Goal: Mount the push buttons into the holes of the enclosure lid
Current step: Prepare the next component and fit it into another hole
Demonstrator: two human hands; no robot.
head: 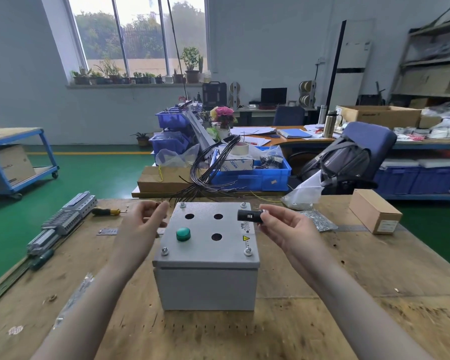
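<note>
- pinching a black push button (248, 216) in the right hand (283, 227), above the grey lid (205, 245)
- left hand (143, 222) is gripping a small dark part (158, 204)
- green button (183, 234) is sitting in one hole

The small item pinched in the left hand (143, 219) is blurred beyond telling; the table (309, 320) is cut off at the lower edge.

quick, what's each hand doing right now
Left hand: pinching a small dark part, too small to identify.
Right hand: holding a black push button.
</note>
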